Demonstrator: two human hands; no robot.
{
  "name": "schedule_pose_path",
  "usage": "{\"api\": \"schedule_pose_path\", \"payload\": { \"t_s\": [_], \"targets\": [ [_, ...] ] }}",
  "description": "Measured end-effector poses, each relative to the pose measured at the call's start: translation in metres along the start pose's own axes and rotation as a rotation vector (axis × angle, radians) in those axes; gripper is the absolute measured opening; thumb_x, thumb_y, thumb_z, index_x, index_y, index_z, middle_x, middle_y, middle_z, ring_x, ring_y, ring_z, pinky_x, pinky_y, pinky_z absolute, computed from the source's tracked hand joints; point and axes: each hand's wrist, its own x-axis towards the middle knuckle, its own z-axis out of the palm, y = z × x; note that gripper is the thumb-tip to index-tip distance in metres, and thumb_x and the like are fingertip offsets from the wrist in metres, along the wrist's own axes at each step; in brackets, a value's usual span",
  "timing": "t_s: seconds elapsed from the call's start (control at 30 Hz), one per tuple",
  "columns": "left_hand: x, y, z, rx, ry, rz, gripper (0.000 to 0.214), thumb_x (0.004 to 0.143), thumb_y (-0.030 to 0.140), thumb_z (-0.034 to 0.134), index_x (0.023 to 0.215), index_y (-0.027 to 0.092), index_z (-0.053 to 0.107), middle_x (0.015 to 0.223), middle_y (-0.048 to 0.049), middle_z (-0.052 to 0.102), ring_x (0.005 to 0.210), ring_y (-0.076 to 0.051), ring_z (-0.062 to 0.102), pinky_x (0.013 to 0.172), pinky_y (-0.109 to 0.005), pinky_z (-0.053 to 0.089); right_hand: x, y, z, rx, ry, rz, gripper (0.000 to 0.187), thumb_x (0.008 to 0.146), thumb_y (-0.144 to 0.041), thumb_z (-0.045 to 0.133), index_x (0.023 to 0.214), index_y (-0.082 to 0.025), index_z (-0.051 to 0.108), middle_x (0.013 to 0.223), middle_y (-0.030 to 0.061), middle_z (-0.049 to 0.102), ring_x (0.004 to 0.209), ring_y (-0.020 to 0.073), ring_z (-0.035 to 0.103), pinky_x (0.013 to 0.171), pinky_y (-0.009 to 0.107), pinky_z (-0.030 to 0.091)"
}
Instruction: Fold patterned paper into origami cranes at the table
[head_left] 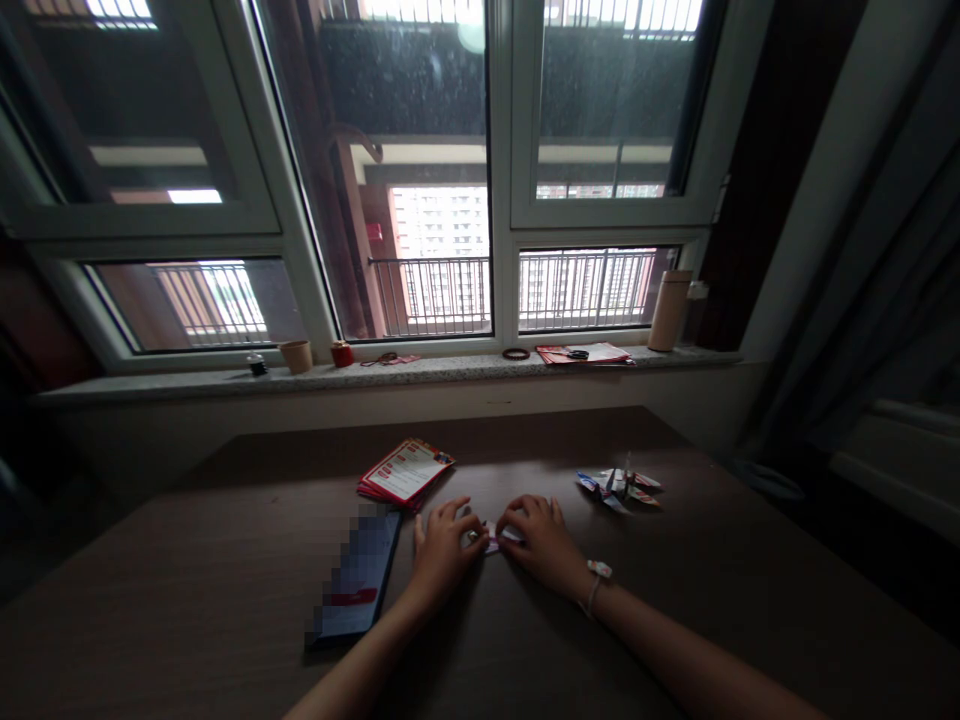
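A small piece of folded paper (492, 541), pale with a purplish print, lies on the table between my hands and is partly hidden by fingers. The thumb and fingers of my left hand (448, 545) pinch its left side. On its right side, my right hand (541, 542) closes thumb and fingers over it, with a bracelet (598, 572) on the wrist. Left of my left hand rests a dark phone (364, 580) with its screen lit. Behind that hand is a fanned stack of red-and-white printed sheets (407, 472).
Several folded paper figures, crane-like (616, 487), stand at right on the brown table (225, 540). Along the stone windowsill (450, 370) are a paper cup (297, 356), a red spool-like item (342, 353), a dark ring (516, 354), scissors (576, 354) on papers, and a tall bottle (670, 310).
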Motion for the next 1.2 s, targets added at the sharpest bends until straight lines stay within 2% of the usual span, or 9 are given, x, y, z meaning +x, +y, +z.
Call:
{"api": "schedule_pose_path", "payload": {
  "t_s": [0.23,0.43,0.67,0.93,1.1,1.2],
  "targets": [
    [0.000,0.003,-0.004,-0.006,-0.025,-0.006,0.009,0.081,0.034,0.065,0.086,0.033,0.072,0.141,-0.0007,0.053,0.132,-0.028,0.041,0.109,-0.066,0.014,0.000,0.001,-0.001,0.038,0.011,0.007,0.015,0.086,-0.041,0.063,0.100,-0.037,0.068,0.115,0.0007,0.057,0.117,0.0230,0.046,0.111,0.054,0.016],
    [-0.001,0.000,-0.001,0.003,-0.018,0.038,0.007,0.080,0.033,0.066,0.083,0.031,0.073,0.144,0.0006,0.050,0.135,-0.032,0.036,0.108,-0.070,0.014,0.004,0.005,-0.004,0.055,-0.006,0.043,0.014,0.085,-0.038,0.065,0.097,-0.039,0.071,0.115,-0.0004,0.058,0.118,0.0228,0.044,0.110,0.050,0.018],
    [-0.004,-0.004,-0.001,-0.004,-0.061,0.115,0.008,0.079,0.034,0.068,0.084,0.033,0.074,0.146,0.0014,0.046,0.137,-0.035,0.033,0.108,-0.070,0.012,0.006,0.010,-0.006,0.084,0.011,0.066,0.011,0.083,-0.035,0.065,0.088,-0.039,0.074,0.114,-0.0003,0.061,0.120,0.0254,0.043,0.111,0.056,0.012],
    [-0.004,-0.007,-0.002,0.002,-0.116,0.152,0.010,0.077,0.038,0.071,0.086,0.037,0.075,0.147,0.0031,0.045,0.138,-0.035,0.031,0.108,-0.072,0.010,0.006,0.013,-0.007,0.067,-0.004,0.057,0.012,0.081,-0.040,0.067,0.091,-0.039,0.074,0.117,0.0005,0.059,0.122,0.0265,0.041,0.111,0.056,0.011],
    [-0.007,-0.001,-0.005,-0.017,-0.172,0.175,0.010,0.076,0.037,0.072,0.086,0.038,0.075,0.147,0.0042,0.045,0.140,-0.036,0.028,0.108,-0.073,0.007,0.006,0.014,-0.011,0.030,0.102,0.085,0.019,0.081,-0.037,0.067,0.099,-0.032,0.070,0.113,0.0030,0.060,0.117,0.0251,0.045,0.111,0.052,0.016],
    [-0.007,0.000,-0.006,-0.025,-0.174,0.183,0.011,0.076,0.037,0.072,0.086,0.038,0.075,0.147,0.0031,0.045,0.139,-0.035,0.028,0.108,-0.073,0.007,0.006,0.013,-0.010,-0.001,0.128,0.067,0.016,0.080,-0.035,0.068,0.095,-0.028,0.070,0.109,0.0027,0.062,0.115,0.0243,0.046,0.112,0.051,0.015]
  ]
}}
